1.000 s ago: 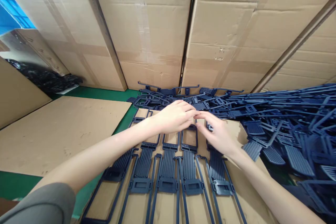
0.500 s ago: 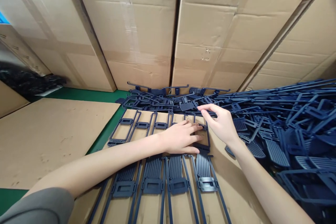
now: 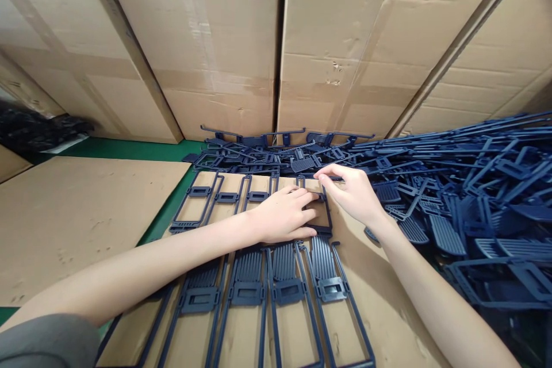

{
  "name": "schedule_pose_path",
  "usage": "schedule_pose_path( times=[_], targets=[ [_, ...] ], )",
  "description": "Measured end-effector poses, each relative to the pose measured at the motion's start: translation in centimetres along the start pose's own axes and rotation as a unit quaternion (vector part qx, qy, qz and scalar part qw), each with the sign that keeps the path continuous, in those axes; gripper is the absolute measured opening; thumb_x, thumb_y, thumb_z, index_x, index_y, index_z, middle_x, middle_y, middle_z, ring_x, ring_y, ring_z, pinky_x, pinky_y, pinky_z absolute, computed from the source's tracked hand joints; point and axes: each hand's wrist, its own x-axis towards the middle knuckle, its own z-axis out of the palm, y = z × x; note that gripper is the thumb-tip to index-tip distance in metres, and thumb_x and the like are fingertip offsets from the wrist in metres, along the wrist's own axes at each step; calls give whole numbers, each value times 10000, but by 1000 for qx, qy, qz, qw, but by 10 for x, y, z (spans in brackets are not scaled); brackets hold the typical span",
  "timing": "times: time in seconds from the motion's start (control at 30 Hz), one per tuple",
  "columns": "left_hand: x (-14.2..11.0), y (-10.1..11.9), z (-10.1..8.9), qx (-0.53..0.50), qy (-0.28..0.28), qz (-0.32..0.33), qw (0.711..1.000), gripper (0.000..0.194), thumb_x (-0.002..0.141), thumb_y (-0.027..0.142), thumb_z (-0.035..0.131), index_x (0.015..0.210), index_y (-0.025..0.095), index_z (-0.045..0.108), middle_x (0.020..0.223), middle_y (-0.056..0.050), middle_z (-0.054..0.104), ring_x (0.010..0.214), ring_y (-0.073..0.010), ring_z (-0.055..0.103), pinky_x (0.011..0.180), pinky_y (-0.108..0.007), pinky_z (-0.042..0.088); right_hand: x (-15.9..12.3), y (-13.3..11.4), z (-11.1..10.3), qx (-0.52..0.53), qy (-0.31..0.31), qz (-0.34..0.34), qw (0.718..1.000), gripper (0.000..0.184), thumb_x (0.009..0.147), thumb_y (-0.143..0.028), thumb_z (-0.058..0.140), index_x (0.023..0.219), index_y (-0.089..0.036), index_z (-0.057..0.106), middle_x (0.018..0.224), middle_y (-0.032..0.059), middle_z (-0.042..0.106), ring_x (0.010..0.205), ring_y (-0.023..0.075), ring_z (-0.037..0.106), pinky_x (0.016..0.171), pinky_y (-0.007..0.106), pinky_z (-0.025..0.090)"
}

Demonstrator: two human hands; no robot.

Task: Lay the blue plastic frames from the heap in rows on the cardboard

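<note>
Dark blue plastic frames [image 3: 297,276] laid flat in rows on a cardboard sheet [image 3: 388,310], long sides parallel: four in the near row, ribbed ends pointing away; about four more in the far row, though forearm and hands cover part of that count. Left hand [image 3: 282,217] pressed palm-down, fingers spread and open, on the rightmost frame of the far row [image 3: 321,215]. Right hand [image 3: 351,192] just beside it, fingers lightly curled, fingertips touching the far end of that same frame; whether pinching it or only resting cannot be told. Behind and to the right, a loose heap of blue frames [image 3: 466,195], tangled, far too many to count, spilling up to the sheet's edge. Three large cardboard cartons [image 3: 224,46] standing upright along the back, one slanted cardboard strip [image 3: 457,46] leaning across the right-hand one. Second flat cardboard sheet [image 3: 77,213] on the left, a band of green floor [image 3: 166,218] between the two sheets. One grey sleeve [image 3: 47,345] at the lower left corner.
</note>
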Motion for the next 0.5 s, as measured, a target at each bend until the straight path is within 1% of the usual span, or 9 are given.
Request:
schedule_pose_path(
  times=[0.07,0.13,0.2,0.23,0.27,0.3,0.4,0.47,0.5],
  targets=[
    [-5,-1,-8,0,17,3,1000,454,933,509,386,1113,156,606,1316,-140,459,1182,-262,455,1035,-465,390,-1,-1,2,-3,-10,-1,1000,301,908,-333,443,896,-136,670,944,-28,584,851,9,554,775,125,375],
    [-14,-2,-20,-4,37,-4,999,428,930,476,424,1195,174,573,1363,-117,433,1265,-263,398,1102,-475,335,-3,-2,6,0,-20,-4,1000,300,911,-334,442,906,-137,669,944,-30,584,847,8,552,776,128,373],
    [-31,-2,-35,-11,37,-30,999,400,947,406,416,1277,207,523,1430,-93,381,1350,-237,324,1155,-497,264,-5,-1,12,-2,-30,-20,999,290,911,-325,445,918,-140,668,948,-33,584,850,7,550,783,131,372],
    [-43,-2,-43,-16,25,-43,999,405,956,399,397,1308,226,499,1449,-79,364,1370,-217,303,1170,-506,236,-7,-1,16,-5,-36,-32,999,286,910,-320,447,921,-140,669,955,-32,583,861,9,550,791,133,372],
    [-57,-1,-51,-18,22,-68,997,393,958,384,401,1310,240,498,1457,-65,360,1368,-205,310,1174,-499,233,-9,0,19,-9,-40,-43,998,285,911,-318,449,926,-141,671,967,-29,583,877,12,549,801,135,372],
    [-73,0,-58,-19,34,-91,995,387,961,367,399,1315,243,496,1462,-56,359,1368,-201,311,1180,-490,224,-11,1,22,-12,-44,-53,998,289,914,-320,447,928,-143,674,980,-26,582,896,17,549,813,138,373],
    [-129,10,-76,-38,86,-159,983,385,956,335,426,1330,262,475,1461,-17,361,1379,-189,297,1187,-410,236,-16,3,30,-8,-47,-77,996,306,932,-331,433,941,-147,677,1005,-18,577,937,17,542,846,140,383],
    [-168,22,-81,-63,130,-232,962,375,951,310,423,1323,286,467,1467,31,345,1374,-176,310,1190,-355,220,-16,4,34,-6,-46,-105,993,309,943,-331,425,950,-147,673,1009,-17,575,945,8,535,864,138,390],
    [-188,29,-82,-74,157,-281,944,384,950,309,416,1332,290,456,1470,52,337,1364,-165,326,1180,-307,231,-14,4,37,-11,-49,-124,991,313,948,-333,421,954,-146,672,1009,-15,574,947,9,532,871,141,391]
  ],
)
